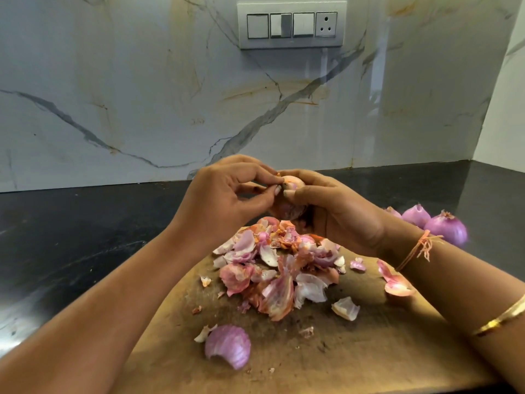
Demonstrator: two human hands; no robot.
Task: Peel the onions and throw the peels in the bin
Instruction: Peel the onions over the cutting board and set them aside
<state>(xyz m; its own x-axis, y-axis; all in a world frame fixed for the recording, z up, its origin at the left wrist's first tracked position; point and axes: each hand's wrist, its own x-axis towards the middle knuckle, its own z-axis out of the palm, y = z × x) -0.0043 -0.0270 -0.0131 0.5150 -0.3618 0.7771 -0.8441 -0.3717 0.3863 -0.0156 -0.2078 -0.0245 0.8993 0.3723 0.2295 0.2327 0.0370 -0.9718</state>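
Note:
A pink onion [289,207] is held up above the wooden cutting board [355,351]. My right hand [335,211] grips it from the right and below. My left hand [227,194] pinches a bit of skin at the onion's top with thumb and fingertips. A heap of onion peels [278,268] lies on the board under my hands. A large purple peel [228,346] lies nearer the front. Peeled onions [443,227] sit on the black counter at the right, partly behind my right wrist. No bin is in view.
The black counter [71,237] runs along a marble backsplash [142,95] with a switch panel [292,25] high up. A white side wall [505,109] closes the right corner. Loose peel scraps [396,282] dot the board's right side.

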